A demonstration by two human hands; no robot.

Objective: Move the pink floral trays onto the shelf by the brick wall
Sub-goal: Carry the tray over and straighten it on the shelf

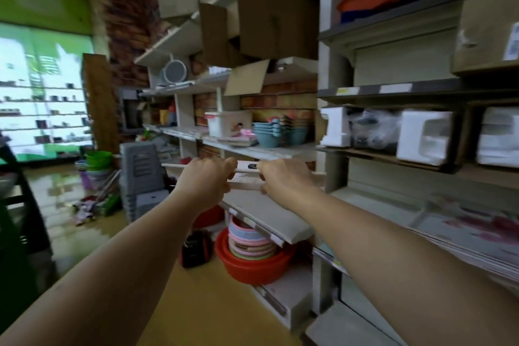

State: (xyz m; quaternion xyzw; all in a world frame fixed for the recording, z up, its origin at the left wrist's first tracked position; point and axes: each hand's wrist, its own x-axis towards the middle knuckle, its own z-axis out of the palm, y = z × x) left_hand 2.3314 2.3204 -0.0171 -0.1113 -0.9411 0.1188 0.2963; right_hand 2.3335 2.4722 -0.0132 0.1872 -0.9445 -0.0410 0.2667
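- Both hands, left point(206, 177) and right point(283, 175), grip the pink trays' point(247, 175) near edge, keeping the stack level.
- Stack hovers over the shelf point(264, 212) by the brick wall point(280, 98), probably for sliding in.

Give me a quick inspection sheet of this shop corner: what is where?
Surface: pale shelf beside the brick wall.
Job's things: tray held edge-on above that shelf; floral trays stacked lower right.
Clutter: blue bowls, red basin, grey stools.
Grippers: left hand and right hand both grip the tray.
Cables: nothing seen.
Surroundings: cardboard boxes overhead, bright window at left.
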